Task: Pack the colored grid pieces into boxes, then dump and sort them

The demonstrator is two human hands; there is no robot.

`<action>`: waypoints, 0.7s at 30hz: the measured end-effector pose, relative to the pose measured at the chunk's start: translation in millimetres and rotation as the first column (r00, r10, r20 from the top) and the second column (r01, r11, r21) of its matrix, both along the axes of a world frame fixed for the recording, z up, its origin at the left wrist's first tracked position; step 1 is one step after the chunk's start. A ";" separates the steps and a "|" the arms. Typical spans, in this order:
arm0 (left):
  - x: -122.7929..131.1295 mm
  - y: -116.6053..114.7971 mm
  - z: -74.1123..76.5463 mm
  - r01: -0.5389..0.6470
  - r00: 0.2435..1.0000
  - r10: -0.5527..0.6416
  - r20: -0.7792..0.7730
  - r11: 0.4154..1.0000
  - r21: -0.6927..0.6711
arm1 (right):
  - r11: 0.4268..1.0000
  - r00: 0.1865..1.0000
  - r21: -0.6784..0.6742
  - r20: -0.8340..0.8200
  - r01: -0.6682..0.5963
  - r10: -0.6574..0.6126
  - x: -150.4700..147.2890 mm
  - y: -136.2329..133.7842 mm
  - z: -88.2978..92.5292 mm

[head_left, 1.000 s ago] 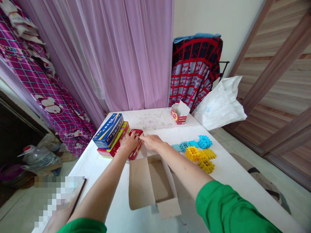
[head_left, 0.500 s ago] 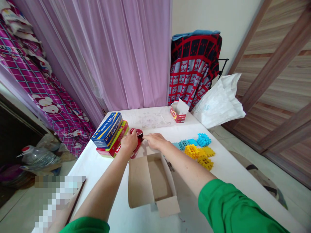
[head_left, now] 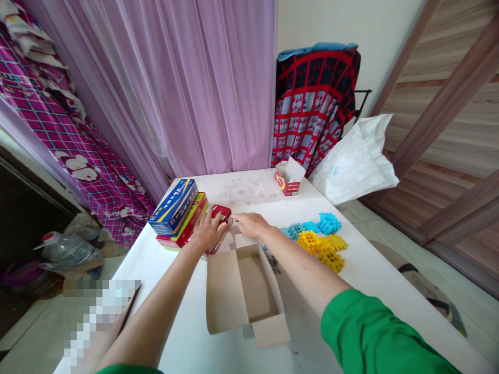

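Observation:
A small red cardboard box (head_left: 221,211) lies on the table in front of a stack of boxes. My left hand (head_left: 210,231) rests on its top with the fingers spread, covering much of it. At the box's right edge, my right hand (head_left: 249,224) has its fingers bent together against the cardboard. Nearer to me is an open brown cardboard box (head_left: 255,283), its lid folded to the left and a flap sticking out at the front. Its inside shows bare cardboard.
Blue boxes (head_left: 173,208) sit on yellow-green and red ones at the left. Blue plastic lattice pieces (head_left: 329,222) and yellow ones (head_left: 331,259) lie to the right. Farther back stands a small open red-and-white box (head_left: 287,182), with a white bag (head_left: 354,161) beside the table.
My left hand has gone from gripping the red box to lying spread on its top. The dark opening at the box's right side is now covered. My right hand stays at that edge.

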State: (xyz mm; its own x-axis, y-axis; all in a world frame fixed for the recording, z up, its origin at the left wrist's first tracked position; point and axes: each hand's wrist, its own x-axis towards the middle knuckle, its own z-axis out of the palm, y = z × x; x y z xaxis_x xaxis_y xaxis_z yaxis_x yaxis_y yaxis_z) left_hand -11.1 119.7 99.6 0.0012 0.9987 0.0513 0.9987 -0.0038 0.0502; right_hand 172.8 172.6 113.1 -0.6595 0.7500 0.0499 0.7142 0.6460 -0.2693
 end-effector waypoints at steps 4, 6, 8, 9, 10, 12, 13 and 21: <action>-5.1 -16.7 -2.4 -0.033 0.999 0.030 -0.039 0.997 -0.067 | 0.995 0.994 -0.004 -0.055 0.096 -0.096 27.6 11.3 12.3; -4.5 -19.1 -2.2 -0.045 0.998 0.038 -0.057 0.993 -0.112 | 0.990 0.985 0.011 -0.103 0.141 -0.139 45.6 16.5 21.6; -3.1 -18.0 -0.1 -0.057 0.997 0.049 -0.057 0.986 -0.154 | 0.983 0.970 0.024 -0.172 0.181 -0.175 63.7 18.4 31.4; -2.6 -17.2 1.6 -0.060 0.997 0.052 -0.053 0.983 -0.171 | 0.980 0.961 0.028 -0.206 0.196 -0.186 72.3 17.4 36.1; -2.7 -16.8 3.6 -0.061 0.997 0.053 -0.049 0.982 -0.181 | 0.978 0.952 0.029 -0.238 0.206 -0.194 80.7 14.8 40.5; -4.4 -18.2 7.2 -0.058 0.997 0.049 -0.058 0.983 -0.175 | 0.976 0.934 0.025 -0.297 0.218 -0.201 96.5 4.9 47.2; -6.1 -20.0 8.3 -0.057 0.997 0.046 -0.066 0.985 -0.163 | 0.975 0.923 0.018 -0.328 0.221 -0.203 104.2 -2.2 49.3; -17.2 -20.5 -7.2 -0.048 0.998 0.041 -0.052 0.990 -0.133 | 0.942 0.809 -0.103 -0.489 0.320 -0.328 150.1 -62.7 35.7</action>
State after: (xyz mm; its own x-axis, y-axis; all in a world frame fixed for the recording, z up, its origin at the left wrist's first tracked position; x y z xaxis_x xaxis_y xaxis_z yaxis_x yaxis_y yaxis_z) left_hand -28.3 99.2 92.4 -0.0442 0.9957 -0.0816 0.9990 0.0442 -0.0014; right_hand 322.9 109.9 148.8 -0.2689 0.9190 0.2883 0.6510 0.3940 -0.6488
